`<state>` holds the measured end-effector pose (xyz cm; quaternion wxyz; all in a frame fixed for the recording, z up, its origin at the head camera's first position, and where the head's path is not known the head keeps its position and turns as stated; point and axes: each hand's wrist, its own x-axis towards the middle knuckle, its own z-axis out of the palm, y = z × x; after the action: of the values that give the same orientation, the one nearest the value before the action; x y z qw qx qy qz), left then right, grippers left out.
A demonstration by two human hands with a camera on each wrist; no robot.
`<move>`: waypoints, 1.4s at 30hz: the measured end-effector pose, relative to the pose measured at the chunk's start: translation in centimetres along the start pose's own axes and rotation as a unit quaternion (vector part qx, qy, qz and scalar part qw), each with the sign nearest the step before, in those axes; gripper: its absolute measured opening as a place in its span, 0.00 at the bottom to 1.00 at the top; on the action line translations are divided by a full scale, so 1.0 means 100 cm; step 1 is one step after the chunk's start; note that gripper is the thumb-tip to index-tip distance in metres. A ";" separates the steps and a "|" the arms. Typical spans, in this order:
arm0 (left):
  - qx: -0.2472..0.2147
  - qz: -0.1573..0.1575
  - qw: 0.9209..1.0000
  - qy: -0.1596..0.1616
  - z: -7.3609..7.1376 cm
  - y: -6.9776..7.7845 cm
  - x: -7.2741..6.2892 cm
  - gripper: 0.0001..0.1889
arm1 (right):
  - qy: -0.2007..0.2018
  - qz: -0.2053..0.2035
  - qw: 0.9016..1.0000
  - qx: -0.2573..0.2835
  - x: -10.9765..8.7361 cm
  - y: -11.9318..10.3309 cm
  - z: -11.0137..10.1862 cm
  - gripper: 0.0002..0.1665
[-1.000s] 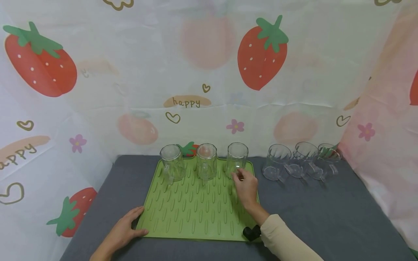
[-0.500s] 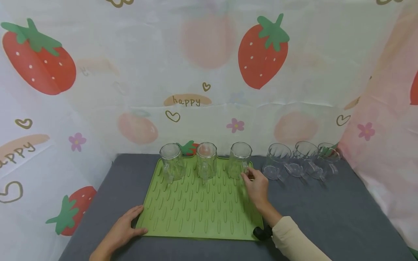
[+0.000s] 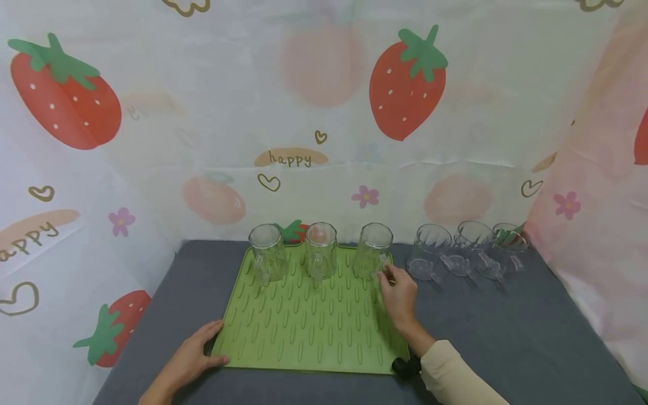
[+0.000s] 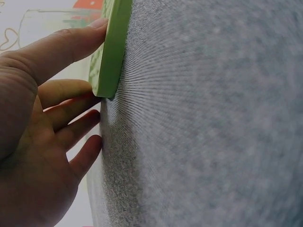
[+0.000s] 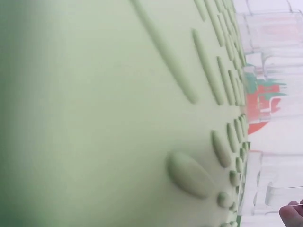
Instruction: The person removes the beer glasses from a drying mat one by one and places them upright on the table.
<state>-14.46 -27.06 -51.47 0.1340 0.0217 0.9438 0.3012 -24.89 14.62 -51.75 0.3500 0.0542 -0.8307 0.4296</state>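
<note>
Three clear glass mugs stand along the far edge of a green ridged mat (image 3: 304, 337): a left mug (image 3: 270, 256), a middle mug (image 3: 321, 253) and a right mug (image 3: 372, 250). My right hand (image 3: 401, 298) pinches the handle of the right mug between thumb and fingers. In the right wrist view only a fingertip (image 5: 292, 215) shows at the lower right edge, beside the glass. At the mat's near left corner my left hand (image 3: 189, 357) lies with fingers extended. Its thumb (image 4: 71, 47) rests on the mat in the left wrist view, the forefinger at the corner.
Three more glass mugs stand close together on the dark grey tabletop (image 3: 486, 332), right of the mat; the nearest is a ribbed mug (image 3: 427, 250). A strawberry-printed cloth (image 3: 324, 191) hangs right behind the table and along both sides.
My right hand has shifted the right mug a little to the right along the mat's far edge, mostly in the first half second. The left hand stays put.
</note>
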 end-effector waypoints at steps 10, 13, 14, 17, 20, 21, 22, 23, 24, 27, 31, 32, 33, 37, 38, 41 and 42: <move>0.001 -0.001 1.000 0.003 0.001 -0.002 -0.001 0.47 | -0.014 -0.043 0.999 -0.005 0.012 0.001 -0.012 0.08; 0.001 0.001 1.000 0.004 0.001 -0.002 -0.001 0.47 | -0.025 -0.052 0.998 -0.015 0.016 0.000 -0.017 0.07; 0.001 0.002 1.000 0.004 0.001 -0.002 -0.002 0.47 | -0.030 -0.055 0.998 -0.019 0.017 0.000 -0.020 0.07; 0.000 0.003 1.000 0.005 0.000 -0.002 -0.002 0.47 | -0.041 -0.069 0.997 -0.022 0.020 -0.004 -0.027 0.07; 0.000 0.004 1.000 0.005 0.000 -0.001 -0.002 0.47 | -0.052 -0.080 0.995 -0.012 0.022 -0.007 -0.034 0.08; 0.001 0.003 1.000 0.004 0.000 -0.001 -0.002 0.47 | -0.053 -0.083 0.995 -0.007 0.023 -0.008 -0.037 0.09; 0.000 0.003 1.000 0.004 0.000 -0.001 -0.002 0.47 | -0.056 -0.083 0.995 -0.002 0.024 -0.010 -0.039 0.09; 0.000 0.004 1.000 0.004 0.000 -0.001 -0.002 0.47 | -0.058 -0.084 0.995 0.001 0.024 -0.011 -0.041 0.10; 0.000 0.003 1.000 0.004 0.000 -0.001 -0.002 0.47 | -0.060 -0.083 0.995 0.005 0.025 -0.013 -0.043 0.10; -0.002 0.002 1.000 0.003 0.000 -0.001 -0.002 0.47 | -0.061 -0.087 0.994 0.007 0.027 -0.018 -0.049 0.10; -0.002 0.000 1.000 0.002 0.000 -0.001 -0.001 0.47 | -0.060 -0.101 0.993 0.006 0.031 -0.025 -0.058 0.10; -0.001 0.000 1.000 0.001 0.000 -0.001 -0.001 0.47 | -0.059 -0.104 0.993 0.008 0.031 -0.026 -0.060 0.10; 0.000 0.000 1.000 0.001 0.000 -0.001 -0.001 0.47 | -0.059 -0.107 0.992 0.008 0.032 -0.028 -0.062 0.11; 0.005 0.000 1.000 0.002 0.000 -0.001 -0.001 0.47 | -0.064 -0.106 0.992 0.013 0.034 -0.036 -0.069 0.11; 0.005 0.001 1.000 0.002 0.000 -0.001 -0.001 0.47 | -0.065 -0.106 0.992 0.013 0.035 -0.038 -0.071 0.12; 0.006 0.002 1.000 0.003 0.000 -0.001 -0.002 0.47 | -0.067 -0.104 0.992 0.015 0.036 -0.042 -0.076 0.12; 0.006 0.003 1.000 0.003 0.000 -0.001 -0.002 0.47 | -0.067 -0.106 0.992 0.015 0.037 -0.044 -0.078 0.12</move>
<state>-14.28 -27.18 -51.51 0.1299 0.0246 0.9461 0.2956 -21.77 18.49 -43.47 0.3359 0.1759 -0.8354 0.3978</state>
